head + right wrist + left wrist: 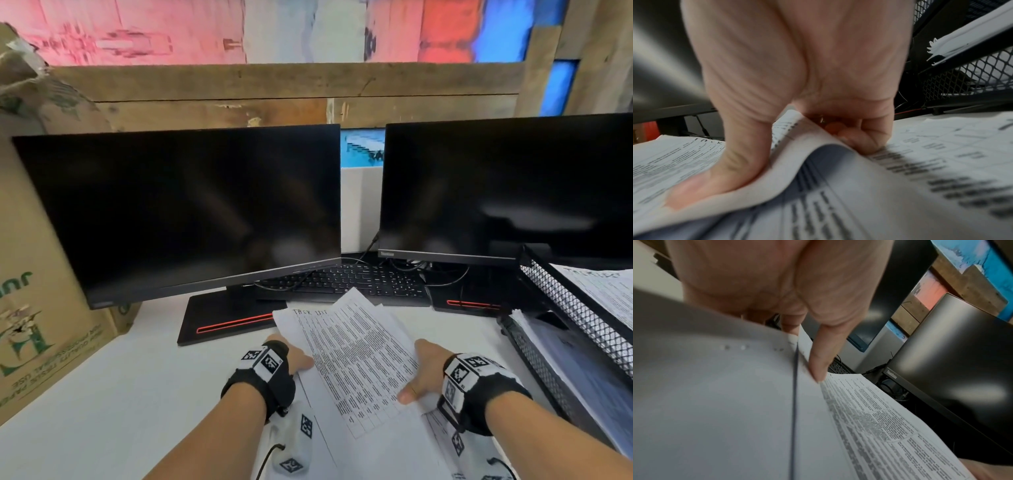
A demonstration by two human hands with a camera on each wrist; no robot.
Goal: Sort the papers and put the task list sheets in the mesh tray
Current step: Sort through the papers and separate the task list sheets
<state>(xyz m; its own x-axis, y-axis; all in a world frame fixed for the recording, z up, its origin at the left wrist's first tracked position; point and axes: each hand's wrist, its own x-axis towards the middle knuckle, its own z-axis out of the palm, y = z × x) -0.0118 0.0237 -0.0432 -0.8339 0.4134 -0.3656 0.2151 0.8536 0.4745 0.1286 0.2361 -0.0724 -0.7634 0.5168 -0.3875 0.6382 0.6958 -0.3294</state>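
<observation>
My right hand (426, 371) pinches top task list sheet (356, 359), thumb on print, fingers curled under lifted right edge. My left hand (291, 356) grips stack's left edge, thumb on top, fingers hidden beneath. Sheet lies between hands, over paper pile (431, 442) on white desk (120, 394). Mesh tray (561, 301) at 2 o'clock, papers inside. Keyboard (352, 281) and monitors (191, 212) at 12 o'clock.

White printed sheets (359, 356) with dense table text, fanned and lifted at lower centre, top one handwritten "TASK LIST", black mesh tray (561, 301) at right edge, holding papers
</observation>
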